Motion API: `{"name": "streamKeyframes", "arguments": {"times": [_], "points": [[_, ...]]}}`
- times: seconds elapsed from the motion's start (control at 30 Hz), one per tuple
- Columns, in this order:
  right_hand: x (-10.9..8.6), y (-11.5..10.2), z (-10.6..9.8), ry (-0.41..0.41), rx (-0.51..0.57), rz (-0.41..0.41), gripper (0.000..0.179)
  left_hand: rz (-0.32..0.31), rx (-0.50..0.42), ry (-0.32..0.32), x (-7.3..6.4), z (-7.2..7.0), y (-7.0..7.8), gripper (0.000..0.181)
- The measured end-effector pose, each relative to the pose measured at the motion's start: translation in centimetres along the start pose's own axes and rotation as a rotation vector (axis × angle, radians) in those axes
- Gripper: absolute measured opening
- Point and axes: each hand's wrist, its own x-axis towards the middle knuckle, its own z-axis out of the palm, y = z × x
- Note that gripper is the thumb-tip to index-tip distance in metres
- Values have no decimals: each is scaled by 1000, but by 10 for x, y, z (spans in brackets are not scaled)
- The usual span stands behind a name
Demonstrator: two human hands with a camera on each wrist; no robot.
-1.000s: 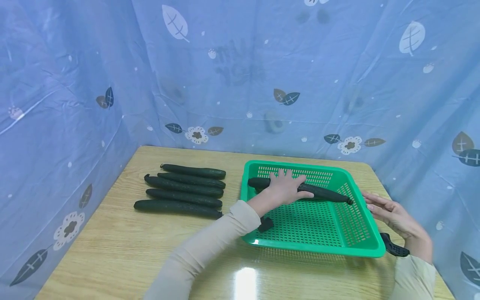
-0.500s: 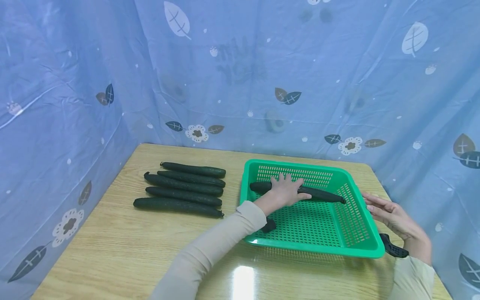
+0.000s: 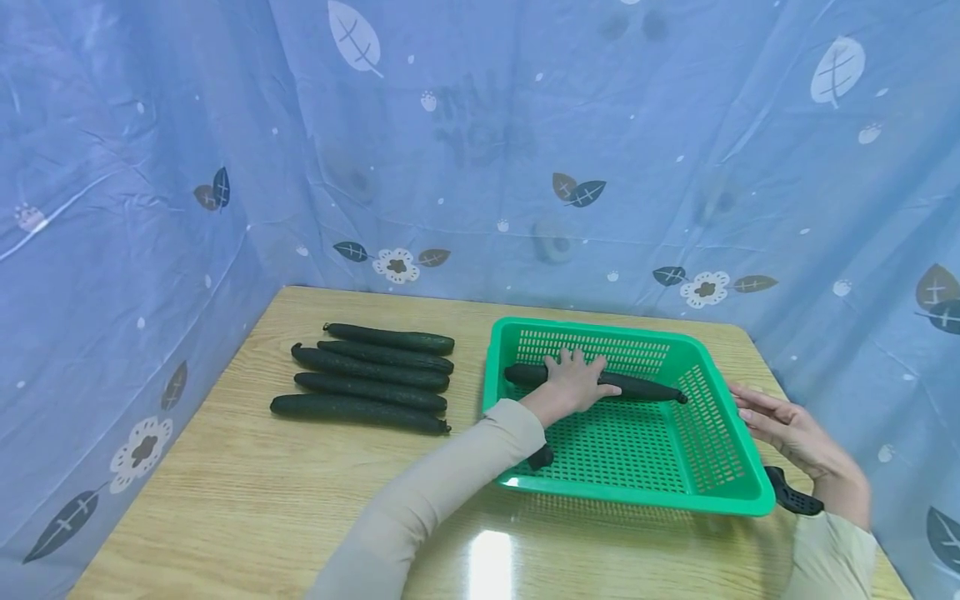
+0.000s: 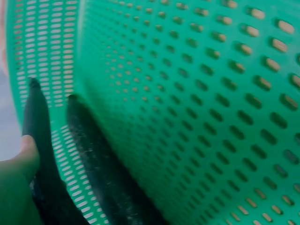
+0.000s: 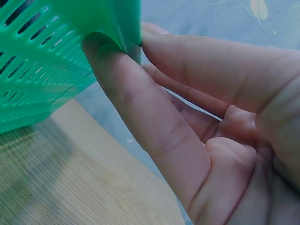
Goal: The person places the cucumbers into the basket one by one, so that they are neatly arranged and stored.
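A green plastic basket with slotted walls stands at the right in the head view. Inside it, my left hand holds a dark green cucumber from above, fingers over the far side and thumb on the near side. A second cucumber lies beside the held cucumber in the left wrist view; in the head view my hand and arm hide it. My right hand is at the basket's right rim, where thumb and a finger pinch the lip in the right wrist view.
Several cucumbers lie side by side on the wooden table, left of the basket. A blue patterned curtain encloses the back and sides. Black wrist-camera mounts sit at both wrists.
My left hand has lowered the cucumber further into the basket, and its stem end has shifted left, away from the right wall. My right hand stays at the rim.
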Motion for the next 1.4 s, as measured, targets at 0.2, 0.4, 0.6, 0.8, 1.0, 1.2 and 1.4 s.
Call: {"name": "streamKeyframes", "arguments": {"times": [0.2,0.4,0.6,0.8,1.0,1.2,1.4], "points": [[-1,-1,-1,1,-2,3,48,-15,12,-20,6,7,3,63],[-1,-2,-1,-2,-32,9,49,3,33,-5,11,12,2,61],[0,-2,-2,-11,-13,3,49,23,102,23,13,15,1,63],[2,-1,-1,-23,20,1,48,38,178,25,12,17,1,62],[3,-1,-1,-40,62,-12,48,48,201,35,13,18,-1,64],[2,-1,-1,-25,37,-7,48,27,223,32,13,16,-2,58],[2,0,0,7,-12,17,48,36,195,22,11,9,-1,60]]}}
